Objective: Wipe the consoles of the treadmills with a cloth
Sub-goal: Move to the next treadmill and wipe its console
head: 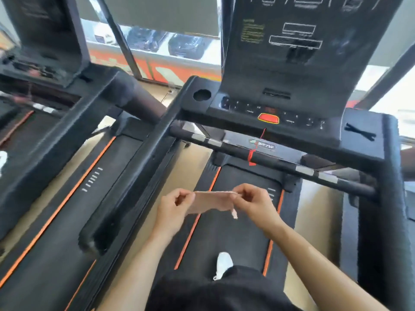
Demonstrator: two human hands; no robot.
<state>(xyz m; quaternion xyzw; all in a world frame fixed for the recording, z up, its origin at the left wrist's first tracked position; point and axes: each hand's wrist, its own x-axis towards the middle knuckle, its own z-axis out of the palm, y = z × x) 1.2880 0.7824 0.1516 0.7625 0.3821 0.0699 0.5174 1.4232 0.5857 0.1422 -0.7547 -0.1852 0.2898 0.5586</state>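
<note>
A small pink cloth (211, 202) is stretched flat between both hands above the treadmill belt. My left hand (173, 209) pinches its left edge and my right hand (252, 204) pinches its right edge. The black console (292, 63) of the treadmill in front rises ahead, with a button panel and a red stop button (268, 118) at its base. A second treadmill's console (42, 37) stands at the far left. The cloth is well short of either console.
A black front handlebar (269, 158) with a red safety cord crosses between me and the console. Side rails (139, 167) flank the belt. A round cup holder (202, 94) sits left of the panel. My white shoe (223, 263) is on the belt. Windows lie behind.
</note>
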